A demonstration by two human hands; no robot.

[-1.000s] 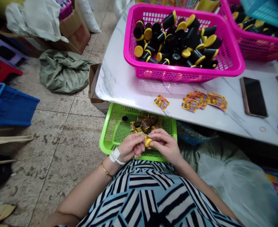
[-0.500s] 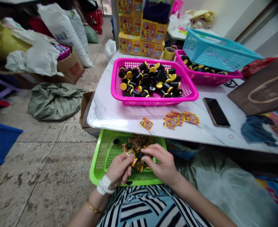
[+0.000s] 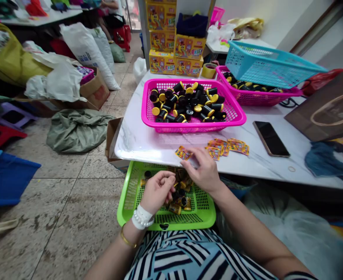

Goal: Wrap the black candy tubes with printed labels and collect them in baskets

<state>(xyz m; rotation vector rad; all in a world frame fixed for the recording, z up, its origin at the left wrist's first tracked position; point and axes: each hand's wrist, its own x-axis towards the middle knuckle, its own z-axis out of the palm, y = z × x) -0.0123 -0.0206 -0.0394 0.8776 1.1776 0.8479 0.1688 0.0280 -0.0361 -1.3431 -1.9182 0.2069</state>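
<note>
My left hand [image 3: 159, 189], with a white band and pearl bracelet at the wrist, is over the green basket [image 3: 124, 204]. Its fingers are curled and pinched together; whatever they may hold is hidden. In that basket lie small black canisters, several wrapped in orange printed labels, such as a labelled canister [image 3: 175, 209]. My right hand [image 3: 203, 171] is at the table's front edge, thumb and index finger apart. The index fingertip meets the corner of a single orange printed label [image 3: 183, 153] lying flat. Just right of it are overlapping orange labels [image 3: 228, 147].
A pink basket [image 3: 148, 120] of black canisters with yellow caps stands on the white table [image 3: 142, 146]. Behind it are stacked yellow boxes [image 3: 175, 58] and a blue basket [image 3: 273, 70] over another pink one. A phone [image 3: 271, 139] and brown paper bag [image 3: 326, 112] lie right.
My right hand has moved from the green basket up to the single label on the table. The orange-yellow piece seen in my left fingers no longer shows there. The view has shifted slightly.
</note>
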